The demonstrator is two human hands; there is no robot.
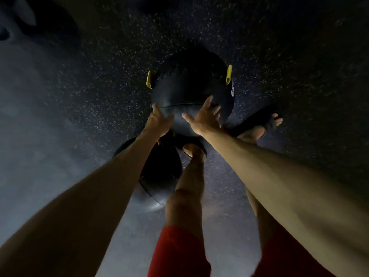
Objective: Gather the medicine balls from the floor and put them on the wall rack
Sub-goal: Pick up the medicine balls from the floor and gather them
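Note:
A black medicine ball [189, 84] with two yellow tabs and stitched seams is at the centre of the head view, over the dark speckled floor [99, 80]. My left hand [159, 118] presses on its lower left side. My right hand [205, 116] lies on its lower right side with fingers spread. Both hands grip the ball between them. A second black medicine ball [159, 174] rests on the floor just behind my left forearm, beside my left leg. No wall rack is in view.
My bare legs in red shorts [179, 254] stand below the ball, feet in dark sandals [265, 120] close to it. A dim rounded dark shape [40, 21] sits at the top left. Open speckled floor surrounds the ball.

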